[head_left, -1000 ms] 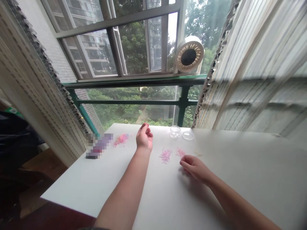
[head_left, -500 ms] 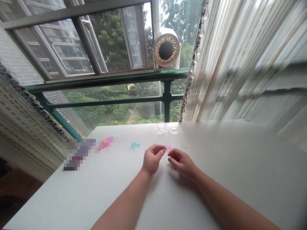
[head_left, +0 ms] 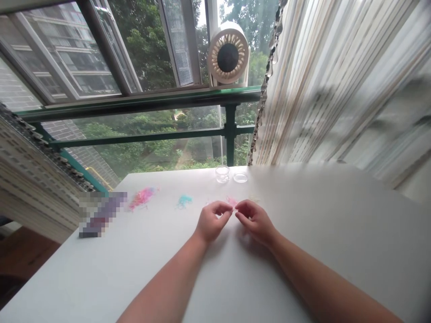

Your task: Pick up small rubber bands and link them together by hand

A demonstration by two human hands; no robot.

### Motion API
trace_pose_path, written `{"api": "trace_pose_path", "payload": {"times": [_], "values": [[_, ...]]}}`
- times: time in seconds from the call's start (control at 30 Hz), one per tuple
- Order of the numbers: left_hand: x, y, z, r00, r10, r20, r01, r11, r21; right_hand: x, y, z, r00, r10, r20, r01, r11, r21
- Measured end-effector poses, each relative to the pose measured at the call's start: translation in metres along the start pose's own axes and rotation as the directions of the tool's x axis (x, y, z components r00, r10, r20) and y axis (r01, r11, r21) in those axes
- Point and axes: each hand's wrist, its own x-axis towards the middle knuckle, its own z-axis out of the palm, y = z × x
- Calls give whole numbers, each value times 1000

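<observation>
From my remote seat, I look down through the head view on two bare hands meeting above the middle of a white table (head_left: 84,278). The left hand (head_left: 212,222) has its thumb and forefinger drawn close, and the right hand (head_left: 256,222) faces it in much the same shape, so the two sets of fingertips almost touch. On both sides I would call the grip narrow; whether a strand sits in either pinch I cannot tell (anything that fine is lost at this scale).

Just beyond the fingertips lies a pink pile (head_left: 231,201) of thin strands, partly hidden from me by the hands. A few pale yellow strands (head_left: 254,198) lie just behind the right hand, faint against the white. To the left of the left hand I see a turquoise pile (head_left: 184,201), and farther left a larger mixed pile (head_left: 142,198), mostly pink and red with some orange and blue. Past that, near the table's left edge, is a purple and dark object (head_left: 104,215), too pixelated for me to name.

Near the far edge, a clear round container (head_left: 222,174) stands just beside a clear shallow disc (head_left: 240,178). Above and behind them I make out a white round fan (head_left: 228,57) by the window, over a green railing (head_left: 151,137), with a striped curtain (head_left: 336,80) hanging to the right.
</observation>
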Motion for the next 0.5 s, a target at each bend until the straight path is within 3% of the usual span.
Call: {"api": "trace_pose_path", "payload": {"times": [0.5], "values": [[1,-6,0,998,-23,54,23,1000,8,1,1,0,1000,6,2,-6,1000,23]]}}
